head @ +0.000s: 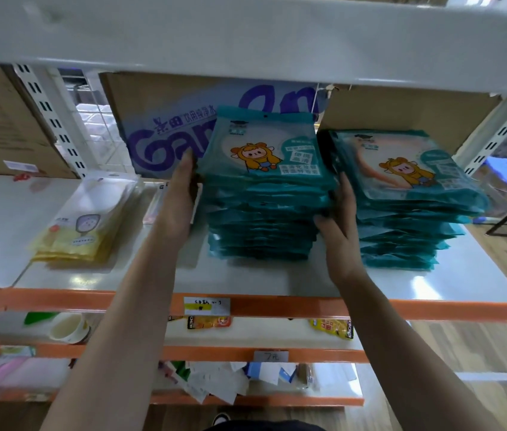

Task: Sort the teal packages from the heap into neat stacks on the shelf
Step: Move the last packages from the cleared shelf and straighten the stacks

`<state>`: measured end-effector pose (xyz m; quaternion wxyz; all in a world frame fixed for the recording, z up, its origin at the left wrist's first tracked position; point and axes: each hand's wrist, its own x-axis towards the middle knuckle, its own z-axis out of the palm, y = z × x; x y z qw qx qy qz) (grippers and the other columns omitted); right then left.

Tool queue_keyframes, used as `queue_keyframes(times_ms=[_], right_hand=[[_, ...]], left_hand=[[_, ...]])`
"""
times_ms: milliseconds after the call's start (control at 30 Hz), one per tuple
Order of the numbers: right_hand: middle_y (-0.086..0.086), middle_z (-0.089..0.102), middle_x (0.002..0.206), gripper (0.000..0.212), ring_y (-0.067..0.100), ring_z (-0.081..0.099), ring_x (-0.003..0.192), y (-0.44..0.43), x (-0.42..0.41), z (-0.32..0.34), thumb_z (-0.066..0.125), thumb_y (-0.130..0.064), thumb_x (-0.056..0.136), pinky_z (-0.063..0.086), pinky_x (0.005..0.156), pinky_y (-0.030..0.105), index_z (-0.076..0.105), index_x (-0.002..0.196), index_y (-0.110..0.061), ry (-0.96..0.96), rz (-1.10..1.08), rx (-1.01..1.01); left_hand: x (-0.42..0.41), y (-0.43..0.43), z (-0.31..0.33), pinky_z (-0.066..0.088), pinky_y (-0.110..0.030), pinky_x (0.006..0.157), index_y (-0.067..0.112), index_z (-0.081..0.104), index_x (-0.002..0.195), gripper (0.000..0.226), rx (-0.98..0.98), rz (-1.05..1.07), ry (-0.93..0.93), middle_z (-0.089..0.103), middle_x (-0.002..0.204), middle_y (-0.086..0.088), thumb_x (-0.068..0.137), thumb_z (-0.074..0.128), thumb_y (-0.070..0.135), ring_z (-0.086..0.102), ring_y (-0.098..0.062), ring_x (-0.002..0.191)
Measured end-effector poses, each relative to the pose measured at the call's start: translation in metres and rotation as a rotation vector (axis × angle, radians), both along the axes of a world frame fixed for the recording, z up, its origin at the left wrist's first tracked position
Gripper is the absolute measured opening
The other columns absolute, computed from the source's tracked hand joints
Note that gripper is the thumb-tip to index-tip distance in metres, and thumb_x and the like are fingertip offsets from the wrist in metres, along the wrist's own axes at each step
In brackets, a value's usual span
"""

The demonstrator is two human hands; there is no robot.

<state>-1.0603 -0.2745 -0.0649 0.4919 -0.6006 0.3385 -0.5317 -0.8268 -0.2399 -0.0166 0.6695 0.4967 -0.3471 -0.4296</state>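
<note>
- orange front edge [277,306] of the shelf [246,278] is nearest us, with a handwritten label [207,305] stuck near its middle.
- left hand [180,197] lies flat against the left side of the middle teal stack [264,194], fingers straight and together.
- right hand [340,231] presses that stack's right side, fingers straight and a little spread, in the gap beside the right teal stack [407,206].
- both stacks stand toward the shelf's right end, and yellow packages [81,225] lie toward the left.
- along the back edge there's a cardboard box [165,119] with purple print.

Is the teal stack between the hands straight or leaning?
Not straight: in the teal stack top packages sit skewed off lower ones; left hand and right hand press its sides.
</note>
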Motion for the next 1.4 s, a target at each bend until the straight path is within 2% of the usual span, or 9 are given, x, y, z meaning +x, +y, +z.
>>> queue_keyframes(times_ms=[167, 300, 500, 767, 867, 933, 1067, 1233, 1400], right_hand=[[-0.007, 0.052, 0.138, 0.064, 0.011, 0.052, 0.127, -0.001, 0.008, 0.024, 0.056, -0.011, 0.095, 0.046, 0.102, 0.029, 0.027, 0.151, -0.018, -0.043, 0.013, 0.004], [-0.005, 0.057, 0.134, 0.062, 0.011, 0.055, 0.124, 0.0, 0.006, 0.025, 0.06, -0.02, 0.092, 0.047, 0.103, 0.039, 0.034, 0.149, -0.023, 0.019, -0.033, 0.0], [-0.01, 0.059, 0.13, 0.049, 0.004, 0.058, 0.116, -0.007, 0.005, 0.029, 0.059, -0.026, 0.096, 0.051, 0.099, 0.039, 0.042, 0.141, -0.025, 0.163, -0.153, -0.093], [0.002, 0.05, 0.143, 0.061, 0.013, 0.047, 0.131, -0.009, 0.001, 0.03, 0.056, -0.037, 0.093, 0.044, 0.106, 0.04, 0.037, 0.147, -0.015, 0.398, -0.221, -0.232], [0.009, 0.042, 0.149, 0.055, 0.018, 0.036, 0.14, 0.001, 0.001, 0.036, 0.058, -0.026, 0.094, 0.029, 0.114, 0.02, 0.041, 0.143, -0.008, 0.522, -0.301, -0.462], [0.012, 0.047, 0.144, 0.046, 0.021, 0.039, 0.138, 0.009, 0.003, 0.04, 0.06, -0.015, 0.093, 0.026, 0.112, 0.013, 0.049, 0.136, -0.003, 0.523, -0.332, -0.586], [0.016, 0.054, 0.136, 0.038, 0.027, 0.041, 0.137, 0.019, 0.015, 0.038, 0.059, -0.007, 0.091, 0.035, 0.114, 0.037, 0.057, 0.128, 0.002, 0.503, -0.391, -0.733], [0.012, 0.054, 0.137, 0.039, 0.024, 0.045, 0.135, 0.024, 0.026, 0.034, 0.058, -0.012, 0.092, 0.03, 0.112, 0.017, 0.056, 0.131, -0.002, 0.55, -0.462, -0.577], [0.015, 0.055, 0.135, 0.038, 0.026, 0.046, 0.133, 0.026, 0.033, 0.042, 0.055, -0.011, 0.094, 0.028, 0.11, 0.012, 0.056, 0.131, -0.001, 0.552, -0.546, -0.561]], left_hand=[[-0.02, 0.001, 0.025, 0.041, -0.02, 0.078, 0.041, 0.05, 0.11, 0.02, 0.063, 0.013, -0.216, 0.056, 0.101, 0.018, 0.099, 0.04, 0.054, 0.052, 0.002, 0.091], [-0.024, 0.006, 0.022, 0.046, -0.018, 0.079, 0.031, 0.049, 0.127, 0.032, 0.022, -0.029, -0.253, 0.058, 0.116, 0.007, 0.1, 0.042, 0.046, 0.055, -0.005, 0.104], [-0.021, 0.014, 0.017, 0.048, -0.008, 0.075, 0.029, 0.051, 0.129, 0.033, -0.093, -0.074, -0.322, 0.063, 0.108, 0.02, 0.096, 0.056, 0.025, 0.062, 0.01, 0.096], [-0.019, 0.016, 0.013, 0.049, -0.01, 0.079, 0.022, 0.044, 0.14, 0.049, -0.085, -0.101, -0.422, 0.058, 0.126, 0.01, 0.095, 0.059, 0.027, 0.059, 0.005, 0.107], [-0.017, 0.023, 0.013, 0.046, -0.005, 0.075, 0.035, 0.05, 0.122, 0.025, -0.088, -0.044, -0.406, 0.061, 0.107, 0.027, 0.099, 0.052, 0.026, 0.058, 0.018, 0.096], [-0.01, 0.028, 0.012, 0.047, -0.008, 0.078, 0.036, 0.054, 0.118, 0.021, -0.084, -0.001, -0.41, 0.066, 0.102, 0.028, 0.101, 0.048, 0.026, 0.059, 0.013, 0.1], [0.011, 0.033, 0.006, 0.046, -0.009, 0.082, 0.035, 0.057, 0.112, 0.02, -0.072, 0.051, -0.398, 0.068, 0.1, 0.028, 0.103, 0.044, 0.022, 0.06, 0.012, 0.1], [0.031, 0.036, -0.003, 0.04, -0.045, 0.108, 0.03, 0.059, 0.127, 0.035, -0.065, -0.06, -0.509, 0.063, 0.126, 0.008, 0.1, 0.042, 0.044, 0.054, -0.011, 0.123], [0.025, 0.029, -0.001, 0.037, -0.049, 0.111, 0.018, 0.047, 0.142, 0.042, -0.174, -0.118, -0.574, 0.05, 0.141, -0.003, 0.102, 0.044, 0.032, 0.044, -0.019, 0.133]])
